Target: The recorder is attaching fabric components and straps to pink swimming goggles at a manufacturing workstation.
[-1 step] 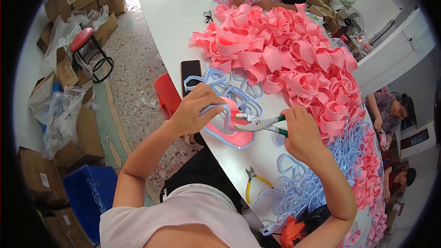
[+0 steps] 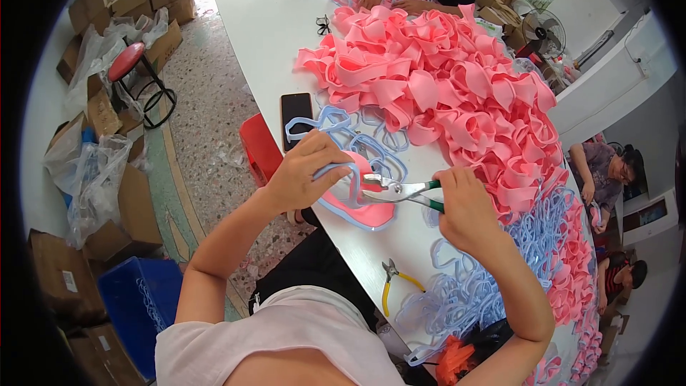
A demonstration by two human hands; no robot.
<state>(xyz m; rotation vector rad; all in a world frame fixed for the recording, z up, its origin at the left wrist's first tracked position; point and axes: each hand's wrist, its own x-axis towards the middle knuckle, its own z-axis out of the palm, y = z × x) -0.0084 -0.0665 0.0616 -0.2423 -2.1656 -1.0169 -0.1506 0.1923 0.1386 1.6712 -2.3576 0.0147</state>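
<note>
Pink flat foam sole (image 2: 357, 209) edged in pale blue, lying tilted at the near edge of the white table (image 2: 264, 28), partly covered by a looped pale blue strap (image 2: 341, 171). Green-handled pliers (image 2: 401, 189) lying almost level above the sole, metal jaws pointing left and closed on the strap.

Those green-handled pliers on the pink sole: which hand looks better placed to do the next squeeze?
Probably the right hand: it already grips the green-handled pliers, whose tips sit at the pink sole. The left hand is busy steadying the sole and its blue strap.
</note>
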